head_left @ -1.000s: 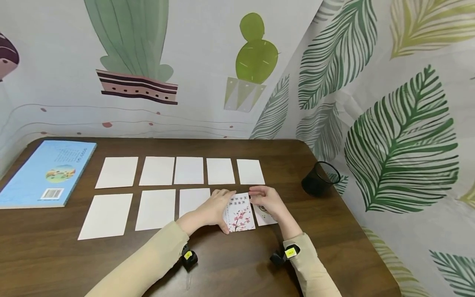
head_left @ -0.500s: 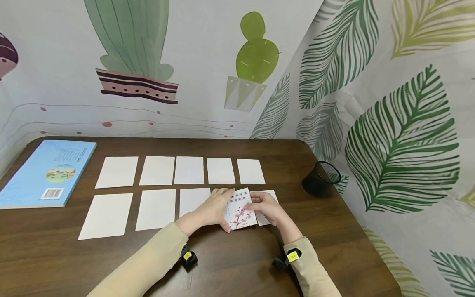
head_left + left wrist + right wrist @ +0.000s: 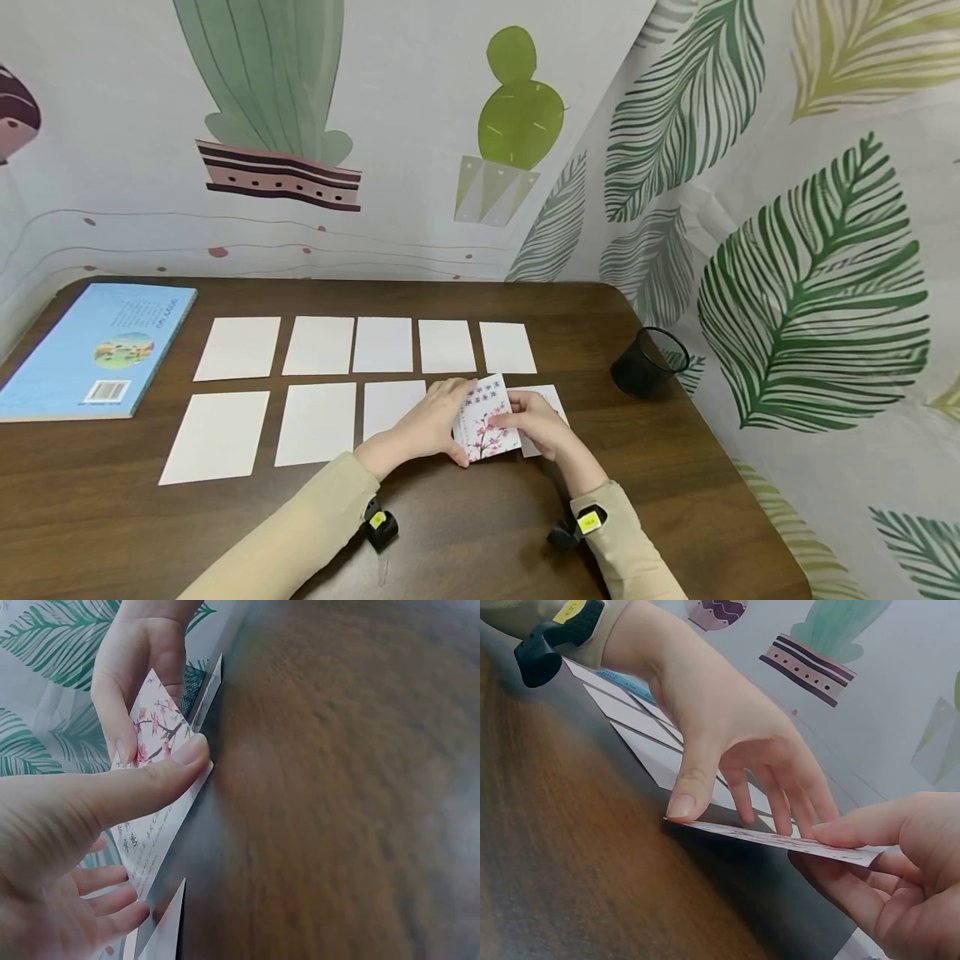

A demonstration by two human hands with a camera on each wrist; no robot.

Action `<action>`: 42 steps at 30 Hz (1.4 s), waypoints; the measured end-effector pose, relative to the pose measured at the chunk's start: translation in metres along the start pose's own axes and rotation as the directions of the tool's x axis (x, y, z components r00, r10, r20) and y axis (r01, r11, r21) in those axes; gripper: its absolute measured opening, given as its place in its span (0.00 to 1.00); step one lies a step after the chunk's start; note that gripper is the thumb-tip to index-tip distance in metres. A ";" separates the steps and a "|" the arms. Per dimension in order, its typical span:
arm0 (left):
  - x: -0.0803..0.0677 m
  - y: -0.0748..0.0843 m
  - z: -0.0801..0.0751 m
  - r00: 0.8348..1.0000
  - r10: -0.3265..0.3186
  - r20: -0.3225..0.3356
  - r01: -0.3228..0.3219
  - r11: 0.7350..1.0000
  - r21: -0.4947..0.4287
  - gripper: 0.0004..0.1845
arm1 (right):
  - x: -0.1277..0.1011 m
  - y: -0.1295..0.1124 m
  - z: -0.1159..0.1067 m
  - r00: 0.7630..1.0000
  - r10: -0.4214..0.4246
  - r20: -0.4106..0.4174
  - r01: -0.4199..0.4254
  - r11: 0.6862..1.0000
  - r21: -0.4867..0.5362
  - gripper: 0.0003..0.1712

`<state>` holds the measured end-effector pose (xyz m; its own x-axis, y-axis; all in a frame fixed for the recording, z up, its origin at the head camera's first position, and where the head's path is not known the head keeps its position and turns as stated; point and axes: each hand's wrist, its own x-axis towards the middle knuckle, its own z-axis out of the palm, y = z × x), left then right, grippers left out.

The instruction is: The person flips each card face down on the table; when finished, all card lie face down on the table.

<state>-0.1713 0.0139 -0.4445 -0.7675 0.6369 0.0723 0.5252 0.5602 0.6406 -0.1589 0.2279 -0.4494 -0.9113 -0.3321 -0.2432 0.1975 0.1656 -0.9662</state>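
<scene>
A white card (image 3: 480, 421) printed with pink blossom branches and dark characters is raised and tilted off the table, its right side higher. My right hand (image 3: 542, 427) pinches its right edge, thumb on the printed face and fingers beneath, as the right wrist view shows. Across the card's left part, my left hand (image 3: 427, 423) holds it between the thumb at the near edge and the fingers at the far edge. In the left wrist view the thumb (image 3: 161, 780) lies over the card's edge. Another card (image 3: 553, 400) lies partly hidden behind my right hand.
Several blank white cards lie in two rows, a far row (image 3: 382, 345) and a near row (image 3: 315, 423). A blue book (image 3: 97, 354) lies at the left on the brown wooden table (image 3: 465, 542). A black mesh cup (image 3: 642, 367) stands at the right edge.
My right hand has moved left from the rightmost card onto the blossom card and taken its right edge. That card has lifted and turned slightly; my left hand has stayed nearly in place.
</scene>
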 end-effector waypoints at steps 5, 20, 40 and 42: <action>0.001 0.002 -0.007 0.998 -0.020 -0.057 0.019 1.000 -0.019 0.59 | 0.000 -0.006 -0.001 0.999 -0.011 -0.033 0.011 1.000 0.005 0.25; 0.009 0.031 -0.029 0.916 -0.323 -0.236 0.249 0.922 -0.297 0.23 | 0.009 -0.026 0.019 0.977 -0.123 -0.177 0.117 0.992 -0.043 0.24; 0.016 0.029 -0.040 0.897 -0.363 -0.252 0.232 0.872 -0.431 0.21 | 0.008 -0.043 0.027 0.985 -0.170 -0.043 0.168 0.985 -0.037 0.37; 0.015 0.027 -0.040 0.902 -0.377 -0.209 0.228 0.829 -0.511 0.20 | 0.007 -0.041 0.023 0.983 -0.182 0.006 0.182 0.983 -0.037 0.41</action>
<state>-0.1840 0.0175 -0.3954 -0.9675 0.2523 -0.0166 0.0723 0.3392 0.9379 -0.1654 0.1978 -0.4137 -0.9298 -0.3623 -0.0642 0.0152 0.1366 -0.9905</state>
